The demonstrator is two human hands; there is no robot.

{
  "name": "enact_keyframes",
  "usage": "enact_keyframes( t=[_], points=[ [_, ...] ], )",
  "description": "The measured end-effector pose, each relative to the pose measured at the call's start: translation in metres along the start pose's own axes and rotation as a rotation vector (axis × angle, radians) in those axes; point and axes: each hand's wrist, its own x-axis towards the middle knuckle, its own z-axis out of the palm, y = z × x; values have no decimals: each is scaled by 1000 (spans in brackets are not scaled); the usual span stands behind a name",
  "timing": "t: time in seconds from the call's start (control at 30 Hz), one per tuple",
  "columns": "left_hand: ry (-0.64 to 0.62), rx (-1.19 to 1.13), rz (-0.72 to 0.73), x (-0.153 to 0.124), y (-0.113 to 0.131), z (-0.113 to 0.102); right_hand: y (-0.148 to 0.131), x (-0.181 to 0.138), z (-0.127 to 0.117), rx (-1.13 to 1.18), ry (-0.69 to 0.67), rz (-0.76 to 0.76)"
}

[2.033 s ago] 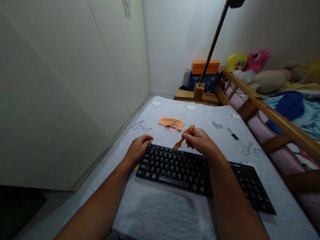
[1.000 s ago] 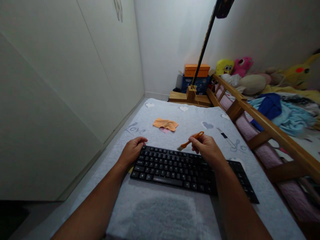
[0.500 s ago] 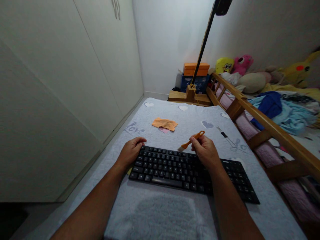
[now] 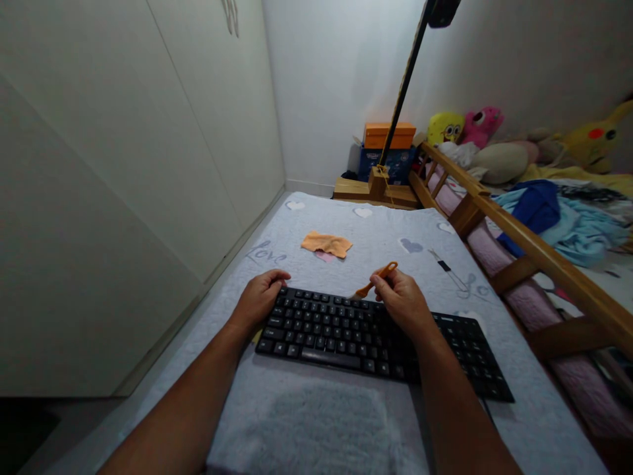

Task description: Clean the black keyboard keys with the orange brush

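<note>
A black keyboard (image 4: pixel 321 330) lies slantwise on the pale blue cloth in front of me. At its upper left corner, my left hand (image 4: pixel 260 297) is closed on the edge of the keyboard. My right hand (image 4: pixel 400 295) pinches a small brush (image 4: pixel 376 280) by its orange handle. The brush's pale bristles touch or hover just over the top row of keys; I cannot tell which. My right wrist and forearm cover part of the keyboard's right half. Beyond the keyboard lies an orange cloth (image 4: pixel 327 244).
A thin wire tool with a black sleeve (image 4: pixel 444 266) lies to the right. A wooden bed rail (image 4: pixel 534 244) runs along the right side, with plush toys and clothes behind it. A white cabinet (image 4: pixel 163 185) stands left. Boxes (image 4: pixel 388 136) and a black pole (image 4: pixel 406 82) are at the far end.
My right hand has moved slightly left and down with the brush, bringing its bristles to the top key row. My left hand has stayed in place.
</note>
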Motion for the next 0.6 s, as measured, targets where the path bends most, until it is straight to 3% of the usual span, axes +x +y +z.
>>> enact_keyframes(
  t=[0.23, 0.43, 0.6],
  points=[
    [-2, -24, -19, 0, -3, 1, 5, -3, -24, -93, 49, 23],
    [-12, -10, -6, 2, -6, 1, 4, -7, -21, 50, 101, 1],
    [-4, -23, -19, 1, -6, 2, 9, -5, -22, -56, 92, -26]
  ],
)
